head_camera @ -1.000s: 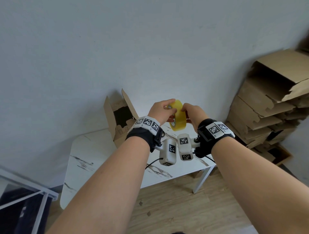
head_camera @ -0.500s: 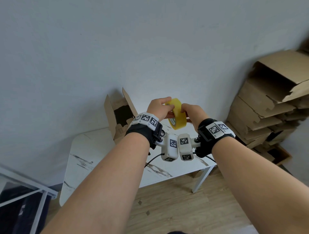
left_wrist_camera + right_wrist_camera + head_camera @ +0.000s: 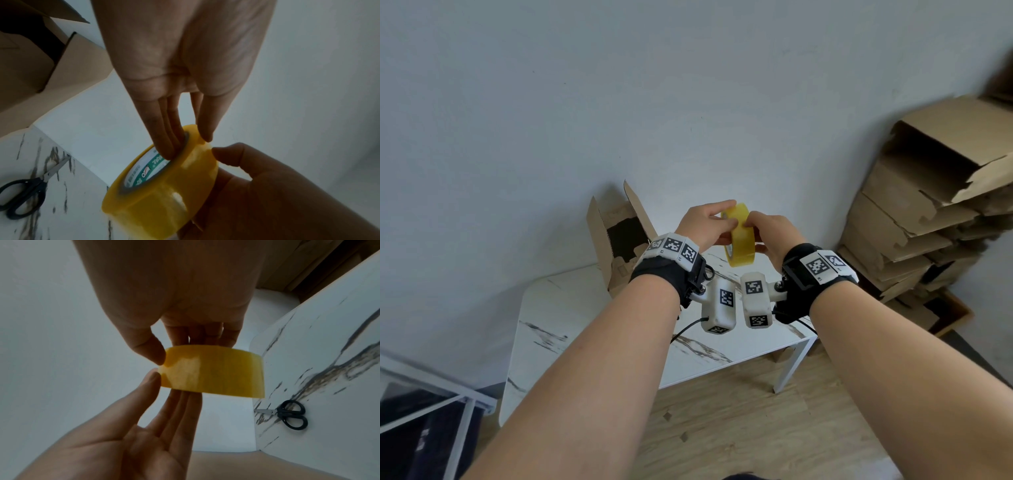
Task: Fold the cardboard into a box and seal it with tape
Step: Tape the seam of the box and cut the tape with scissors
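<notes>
Overhead, both hands [image 3: 705,228] [image 3: 770,234] grip the tape roll [image 3: 739,236]; core print unreadable.

So there's a white marble-look table [image 3: 592,329] with grey veining and white legs sitting mid-frame against a plain pale wall [image 3: 619,102]. Black-handled scissors [image 3: 24,193] lie flat on the tabletop, blades together. Floor's light wood planks [image 3: 739,428] with a few little scraps on it. Far right, a messy stack of flattened boxes [image 3: 928,219] leans into the corner. Lower left, a white metal frame [image 3: 431,404] with something dark behind it.
</notes>
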Available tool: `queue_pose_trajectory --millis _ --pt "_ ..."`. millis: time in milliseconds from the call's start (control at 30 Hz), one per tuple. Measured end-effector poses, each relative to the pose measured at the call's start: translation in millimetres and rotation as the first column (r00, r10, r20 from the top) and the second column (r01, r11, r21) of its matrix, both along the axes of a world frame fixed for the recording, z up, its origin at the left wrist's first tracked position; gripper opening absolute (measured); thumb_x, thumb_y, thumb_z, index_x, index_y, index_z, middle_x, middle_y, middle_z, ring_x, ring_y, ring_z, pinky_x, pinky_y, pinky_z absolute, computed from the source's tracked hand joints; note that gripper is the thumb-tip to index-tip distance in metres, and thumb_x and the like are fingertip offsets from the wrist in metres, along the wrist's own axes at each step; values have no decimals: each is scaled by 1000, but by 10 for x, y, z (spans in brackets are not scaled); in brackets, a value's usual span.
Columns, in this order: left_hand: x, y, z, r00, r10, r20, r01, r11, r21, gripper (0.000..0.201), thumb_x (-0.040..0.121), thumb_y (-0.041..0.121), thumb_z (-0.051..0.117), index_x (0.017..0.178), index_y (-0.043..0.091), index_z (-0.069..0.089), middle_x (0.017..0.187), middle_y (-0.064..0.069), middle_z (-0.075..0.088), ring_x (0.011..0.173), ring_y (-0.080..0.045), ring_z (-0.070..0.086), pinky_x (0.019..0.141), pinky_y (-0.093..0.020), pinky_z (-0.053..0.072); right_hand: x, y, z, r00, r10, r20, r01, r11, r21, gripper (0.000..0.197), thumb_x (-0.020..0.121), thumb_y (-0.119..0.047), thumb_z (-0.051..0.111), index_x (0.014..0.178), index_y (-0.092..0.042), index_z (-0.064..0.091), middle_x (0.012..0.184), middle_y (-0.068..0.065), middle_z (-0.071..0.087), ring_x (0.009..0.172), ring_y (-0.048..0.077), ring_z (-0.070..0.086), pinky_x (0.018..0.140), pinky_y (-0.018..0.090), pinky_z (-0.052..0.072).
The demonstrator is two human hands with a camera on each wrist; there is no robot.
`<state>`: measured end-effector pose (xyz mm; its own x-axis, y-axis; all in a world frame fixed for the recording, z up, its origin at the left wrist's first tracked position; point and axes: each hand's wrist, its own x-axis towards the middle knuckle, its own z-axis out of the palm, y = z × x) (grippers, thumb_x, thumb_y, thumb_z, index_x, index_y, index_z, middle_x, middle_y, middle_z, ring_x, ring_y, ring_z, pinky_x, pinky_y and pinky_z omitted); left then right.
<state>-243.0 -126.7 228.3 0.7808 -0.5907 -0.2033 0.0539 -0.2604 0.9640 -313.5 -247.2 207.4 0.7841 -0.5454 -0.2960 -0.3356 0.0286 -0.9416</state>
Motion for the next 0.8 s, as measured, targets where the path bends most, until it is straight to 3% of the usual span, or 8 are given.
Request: queue_pose_trajectory --millis 167,367,600,733,800 --pt "-20 23 -59 999 6 -38 -7 1000 -5 49 87 -2 62 132 15 56 109 -21 69 93 -34 69 88 -40 57 19 7 -48 1000 -1 -20 2 1000 20 18 75 -22 54 80 -9 65 90 12 70 95 34 68 96 49 52" --pt "-1 4 -76 997 47 -55 -47 999 -12 50 86 -4 62 133 14 55 109 -22 69 94 -35 69 87 -43 57 59 19 -57 999 18 -33 -18 1000 -1 13 73 -20 53 73 -11 61 88 11 64 87 31 63 98 48 50" --pt "83 11 -64 992 88 -90 -91 995 -33 49 87 -3 61 133 14 55 108 -21 68 89 -34 71 85 -42 58 64 5 -96 1000 29 -9 -29 1000 -7 15 81 -13 52 68 -14 58 86 7 58 84 25 54 86 40 49" --pt "109 10 -81 985 125 -121 -132 990 -51 46 88 -3 60 131 12 56 107 -22 67 85 -33 70 85 -43 58 69 -11 -136 999 46 -18 -46 999 -12 12 84 -9 49 79 -11 60 96 8 59 91 24 54 82 36 48" --pt "117 1 -90 985 132 -112 -137 990 -43 44 88 -2 61 130 11 57 108 -22 68 87 -33 71 85 -42 58 60 -12 -162 999 46 -27 -46 999 -11 13 84 -9 49 77 -13 60 97 8 59 91 24 55 79 35 47"
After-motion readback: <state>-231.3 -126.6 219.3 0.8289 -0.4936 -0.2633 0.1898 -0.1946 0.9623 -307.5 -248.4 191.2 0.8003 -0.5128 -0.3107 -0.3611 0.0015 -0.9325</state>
